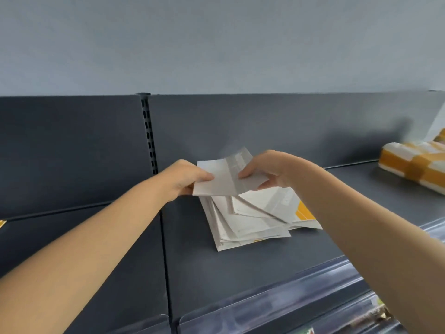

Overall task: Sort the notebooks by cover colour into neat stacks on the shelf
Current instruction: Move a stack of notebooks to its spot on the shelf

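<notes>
Well left of the fingers, at the picture's edge, a yellow sliver (2,224) of something unclear on the dark grey metal shelf (240,273). Just behind the left hand (185,178), a slotted dark metal upright (148,131). Left thumb on top and fingers underneath, clamped on the left edge of a thin white paper-covered notebook (224,177) with a grey printed band. Held tilted between both hands, clear of the shelf. Right hand (269,169) pinching its right edge, thumb above, fingers curled below. Directly under the fingers, a fanned, untidy pile of white notebooks (250,225) lying flat on the shelf. Under the right wrist, a yellow-cornered notebook (304,212) in that pile. Well right of the fingers, a yellow-and-white checked stack (414,165). Nearer than the hands, a clear plastic strip (289,292) along the shelf's front edge.
</notes>
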Demonstrator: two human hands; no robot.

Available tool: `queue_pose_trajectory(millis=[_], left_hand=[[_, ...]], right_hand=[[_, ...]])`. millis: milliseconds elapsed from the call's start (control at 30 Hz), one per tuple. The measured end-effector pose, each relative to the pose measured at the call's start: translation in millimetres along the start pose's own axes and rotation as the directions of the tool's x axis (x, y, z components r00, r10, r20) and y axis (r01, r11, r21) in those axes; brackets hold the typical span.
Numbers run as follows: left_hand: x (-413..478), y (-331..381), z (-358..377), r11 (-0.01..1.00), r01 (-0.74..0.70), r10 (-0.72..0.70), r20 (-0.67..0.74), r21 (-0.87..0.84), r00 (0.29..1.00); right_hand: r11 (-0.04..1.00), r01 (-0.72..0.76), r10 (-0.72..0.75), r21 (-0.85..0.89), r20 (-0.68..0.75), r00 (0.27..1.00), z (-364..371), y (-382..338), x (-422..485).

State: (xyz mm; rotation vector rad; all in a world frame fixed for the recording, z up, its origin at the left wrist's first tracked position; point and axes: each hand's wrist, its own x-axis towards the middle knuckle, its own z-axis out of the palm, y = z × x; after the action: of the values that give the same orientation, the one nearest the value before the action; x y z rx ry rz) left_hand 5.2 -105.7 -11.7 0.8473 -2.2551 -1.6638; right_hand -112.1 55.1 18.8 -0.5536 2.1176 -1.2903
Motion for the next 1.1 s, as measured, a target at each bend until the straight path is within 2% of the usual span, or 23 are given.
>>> queue_pose_trajectory(millis=[67,167,200,267,333,367,433,533,633,733,867,933,1000,1100], left_hand=[[8.0,8.9,20.9,0.998,-0.020,0.021,-0.013,0.061,1.000],[21.8,8.3,55.4,0.986,0.024,-0.019,-0.035,0.166,0.999],[25.9,4.7,67.0,0.974,0.048,-0.035,-0.064,0.221,0.997],[29.2,-1.6,87.1,0.916,0.085,-0.019,-0.167,0.392,0.986],[26.1,0.2,101.8,0.825,0.133,0.029,-0.277,0.550,0.960],[25.4,2.3,106.4,0.783,0.166,0.049,-0.326,0.599,0.944],[28.5,4.8,112.7,0.696,0.259,0.047,-0.403,0.670,0.914],[30.7,6.4,123.7,0.612,0.374,-0.057,-0.433,0.697,0.900],[30.8,6.8,136.5,0.639,0.366,-0.111,-0.390,0.676,0.914],[30.2,12.8,152.9,0.648,0.347,-0.113,-0.364,0.679,0.924],[30.5,25.5,171.9,0.749,0.226,-0.074,-0.260,0.622,0.963],[32.2,30.2,182.4,0.776,0.157,-0.032,-0.212,0.610,0.977],[34.3,31.2,189.7,0.776,0.128,-0.009,-0.192,0.618,0.981],[33.2,30.1,186.2,0.718,0.148,-0.017,-0.196,0.680,0.980]], right_hand=[[0.992,-0.064,0.067,-0.107,0.024,0.997,-22.8,13.5,0.7],[0.983,-0.114,0.111,-0.142,-0.033,0.993,-54.6,43.0,18.7],[0.971,-0.127,0.121,-0.203,-0.041,0.992,-63.0,53.0,26.2],[0.885,-0.163,0.141,-0.436,-0.082,0.987,-78.8,72.1,38.2],[0.808,-0.199,0.124,-0.555,-0.170,0.978,-95.8,86.0,45.0],[0.817,-0.205,0.127,-0.539,-0.179,0.976,-103.6,90.0,47.5],[0.866,-0.206,0.177,-0.457,-0.105,0.979,-113.4,92.8,50.0],[0.886,-0.186,0.205,-0.425,-0.001,0.979,-117.1,93.2,53.5],[0.867,-0.144,0.175,-0.478,0.021,0.984,-114.0,91.7,56.1],[0.882,-0.183,0.213,-0.435,0.019,0.977,-118.8,91.9,60.3],[0.925,-0.249,0.273,-0.287,0.046,0.961,-125.0,94.9,58.8],[0.907,-0.254,0.280,-0.336,0.031,0.960,-124.7,95.8,60.4],[0.893,-0.240,0.271,-0.381,0.027,0.962,-123.3,95.7,61.5],[0.928,-0.176,0.176,-0.328,-0.030,0.984,-122.3,96.8,61.9]])
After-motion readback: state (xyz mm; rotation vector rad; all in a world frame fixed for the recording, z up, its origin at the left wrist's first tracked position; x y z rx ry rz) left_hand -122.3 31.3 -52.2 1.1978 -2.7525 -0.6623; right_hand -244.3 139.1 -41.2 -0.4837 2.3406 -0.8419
